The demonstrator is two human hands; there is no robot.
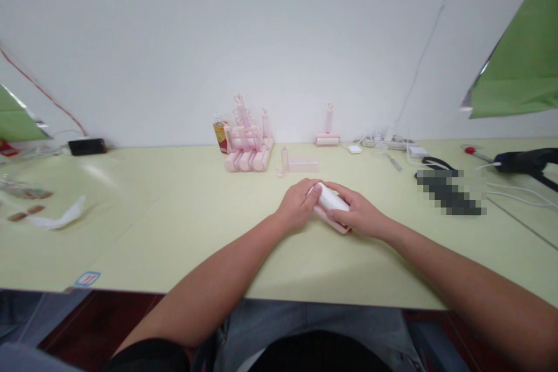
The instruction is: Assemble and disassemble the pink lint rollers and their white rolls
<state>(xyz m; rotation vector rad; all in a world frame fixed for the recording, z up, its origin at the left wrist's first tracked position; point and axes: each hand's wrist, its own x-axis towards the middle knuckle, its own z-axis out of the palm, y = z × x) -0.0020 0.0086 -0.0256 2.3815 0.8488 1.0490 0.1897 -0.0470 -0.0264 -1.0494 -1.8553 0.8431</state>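
- Midway between the front and back edges of the pale green bench (pixel 183 197), a white roller (pixel 333 200) with a pink case (pixel 330 221) along its near side is held between two bare hands; whether it touches the bench top, I cannot tell.
- Its long axis runs slantwise: one end points to the back edge and left, the other to the front edge and right, where some red shows.
- The left hand (pixel 297 204) is curled around the far left end, thumb on the white surface, other fingers mostly hidden.
- The right hand (pixel 361 213) is partly closed around the nearer right part, thumb on the near side and fingers along the far side, the roller between them.
- Beyond the hands, a pink handle (pixel 285 158) stands beside a clear pink cover (pixel 304 164).
- Near the back edge, left of these, pink rollers (pixel 246 161) are grouped beside a yellow-and-red carton (pixel 221 136).
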